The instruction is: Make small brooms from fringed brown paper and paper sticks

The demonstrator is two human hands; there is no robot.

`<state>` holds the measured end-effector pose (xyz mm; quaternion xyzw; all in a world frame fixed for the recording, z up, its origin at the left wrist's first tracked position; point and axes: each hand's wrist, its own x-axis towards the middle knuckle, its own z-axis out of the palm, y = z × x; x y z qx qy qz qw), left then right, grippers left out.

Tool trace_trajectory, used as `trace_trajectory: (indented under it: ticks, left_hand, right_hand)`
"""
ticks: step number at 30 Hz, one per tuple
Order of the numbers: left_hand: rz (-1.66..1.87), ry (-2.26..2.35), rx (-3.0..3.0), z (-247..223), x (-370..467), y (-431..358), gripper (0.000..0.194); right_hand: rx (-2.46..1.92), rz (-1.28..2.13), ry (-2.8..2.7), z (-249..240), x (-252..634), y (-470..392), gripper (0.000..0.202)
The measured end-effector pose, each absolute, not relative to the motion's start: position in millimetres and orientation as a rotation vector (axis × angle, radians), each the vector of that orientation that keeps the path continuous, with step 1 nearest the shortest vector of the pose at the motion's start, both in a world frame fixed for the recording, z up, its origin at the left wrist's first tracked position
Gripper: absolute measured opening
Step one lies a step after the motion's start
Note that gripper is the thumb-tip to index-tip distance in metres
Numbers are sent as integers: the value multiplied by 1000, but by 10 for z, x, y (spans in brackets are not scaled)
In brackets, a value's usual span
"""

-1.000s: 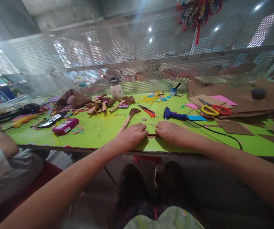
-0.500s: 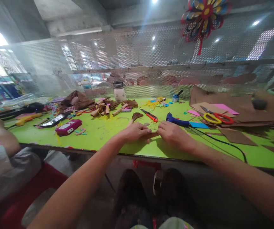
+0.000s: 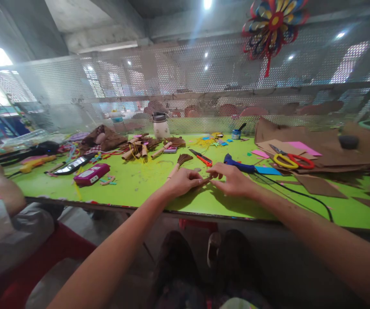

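1 narrow brown paper piece (image 3: 204, 182) lies low over the tabletop (image 3: 139, 193), between the 2 hands near the front edge. The left hand (image 3: 182, 181) has its fingers closed on it, thumb pressing along the top. The right hand (image 3: 233, 179) is at its right end with thumb and forefinger parted, so those fingers look open; I cannot tell if they touch the paper.

The step in hand seems to be shaping or rolling this piece by fingertip. The next move would call for a steady left pinch and light, even pressure from the right.

Just beyond the left hand is 1 fringed brown roll (image 3: 185, 159), then 1 grey disc (image 3: 197, 170) and 1 orange cutter (image 3: 206, 159). By the right hand sit 1 blue glue gun (image 3: 236, 164) and 1 blue paper (image 3: 267, 170).

Farther right are 1 pair of scissors (image 3: 289, 161) and brown sheets (image 3: 339, 161), too overlapped to count. Left of centre is a heap of brown rolls (image 3: 129, 153), at least 3. Beyond stand 1 lidded jar (image 3: 160, 127) and 1 small pot (image 3: 236, 134); to the left, 1 purple box (image 3: 92, 174).
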<state>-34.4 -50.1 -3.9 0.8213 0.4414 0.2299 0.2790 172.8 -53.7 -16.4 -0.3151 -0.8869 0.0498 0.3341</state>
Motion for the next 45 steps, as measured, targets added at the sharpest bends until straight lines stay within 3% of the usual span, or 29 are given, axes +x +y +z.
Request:
trace_trajectory:
  ticks: [6,16,33,45]
  left_hand:
    - [726,1070,2263,-33,-274,-570,34]
    - [660,1138,2316,-44,-321,-543,40]
    - [681,1157,2518,-8,-276,-635,29]
    - [627,1150,2448,-54,-343,-603,30]
  right_hand:
    - [-1046,610,-2245,-41,1703,-503,32]
    - [-1041,923,-2184,-9,1732,-378,32]
    - [-995,855,-2255,-24,1714,-479,26]
    - [-840,1270,-2202,-9,1854,-440,39]
